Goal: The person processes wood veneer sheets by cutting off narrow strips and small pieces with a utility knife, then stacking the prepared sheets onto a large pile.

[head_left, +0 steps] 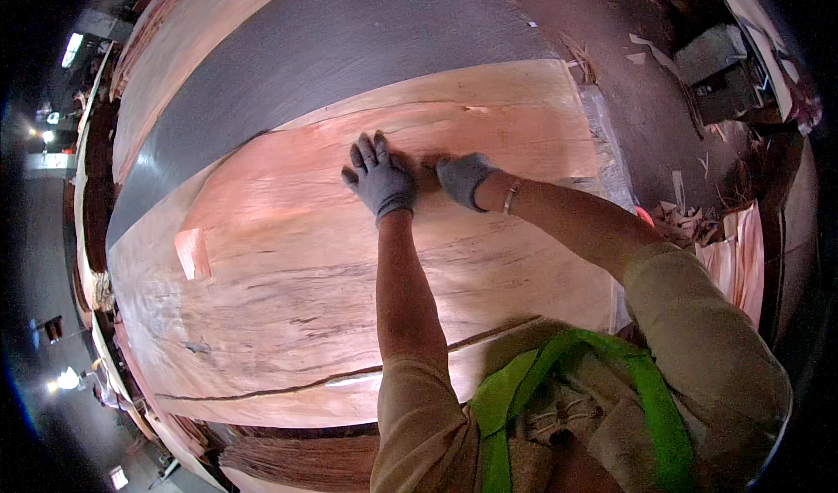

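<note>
My left hand (382, 179), in a grey glove, lies flat with fingers spread on a reddish sheet of wood veneer (292, 166). Just right of it, my right hand (465, 181), also gloved, is closed with the fingers curled toward the left hand. What it grips, if anything, is blurred and hidden in shadow. The reddish sheet rests on a wide, paler veneer sheet (297, 310) with dark grain streaks and a long dark split near its lower edge. A small loose piece of veneer (193, 253) lies to the left.
A dark, smooth surface (349, 39) runs beyond the veneer, with another pale sheet (209, 9) at the far left. Wood scraps (690, 222) and strips of veneer (738, 257) are on the right. Stacked brown veneer (305, 462) lies below the near edge.
</note>
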Demonstrator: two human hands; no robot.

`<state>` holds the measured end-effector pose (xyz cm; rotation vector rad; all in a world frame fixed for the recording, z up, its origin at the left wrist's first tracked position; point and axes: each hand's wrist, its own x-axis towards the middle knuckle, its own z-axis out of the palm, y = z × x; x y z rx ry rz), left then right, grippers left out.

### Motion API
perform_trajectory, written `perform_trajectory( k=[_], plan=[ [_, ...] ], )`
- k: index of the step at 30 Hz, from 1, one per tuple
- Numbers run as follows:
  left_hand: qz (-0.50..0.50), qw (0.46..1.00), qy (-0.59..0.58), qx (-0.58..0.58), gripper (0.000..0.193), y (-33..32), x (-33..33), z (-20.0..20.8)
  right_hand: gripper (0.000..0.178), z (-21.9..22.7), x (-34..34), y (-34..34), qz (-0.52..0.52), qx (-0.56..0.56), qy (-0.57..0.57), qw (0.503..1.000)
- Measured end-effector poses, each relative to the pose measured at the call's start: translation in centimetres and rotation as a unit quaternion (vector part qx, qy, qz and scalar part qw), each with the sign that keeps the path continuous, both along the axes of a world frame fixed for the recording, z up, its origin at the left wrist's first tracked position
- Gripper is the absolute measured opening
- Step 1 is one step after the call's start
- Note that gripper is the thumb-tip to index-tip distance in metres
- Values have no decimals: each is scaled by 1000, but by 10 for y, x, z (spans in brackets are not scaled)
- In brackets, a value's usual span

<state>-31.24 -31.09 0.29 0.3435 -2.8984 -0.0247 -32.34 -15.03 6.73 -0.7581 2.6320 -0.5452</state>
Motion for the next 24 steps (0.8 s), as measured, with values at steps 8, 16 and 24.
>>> perform_trajectory(
  k=[8,16,24],
  plan=[
    [-193,972,7,135,47,50,23,16,28,-81,8,36,10,46,59,997],
    [-244,970,-1,-14,47,52,39,0,27,-18,13,51,37,62,18,997],
    [-250,968,-15,7,45,51,38,3,25,-17,13,162,55,127,-46,989]
  ],
)
